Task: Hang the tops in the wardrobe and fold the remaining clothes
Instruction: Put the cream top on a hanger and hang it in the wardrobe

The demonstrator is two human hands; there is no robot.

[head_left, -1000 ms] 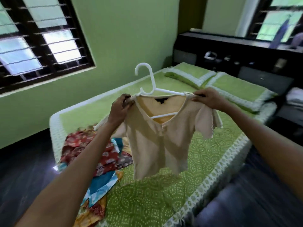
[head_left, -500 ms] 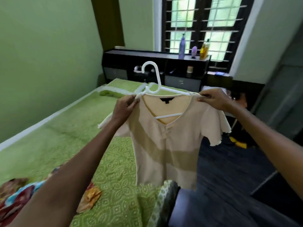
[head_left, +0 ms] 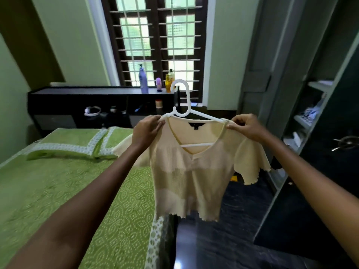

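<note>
while the left hand and right hand are each pinching a shoulder of the cream top on the white hanger, its black neck label is showing writing too small to read.

Both your arms are stretched forward and raised, bare to above the elbow, forearms converging slightly toward the middle of the view. Your left hand is turned knuckles up, fingers curled and pinching the left shoulder end of the hanger together with the cream top. Your right hand mirrors it, fingers bent down, thumb beneath, its grip pinching the right shoulder end. Both wrists sit level, hands well apart.
</note>
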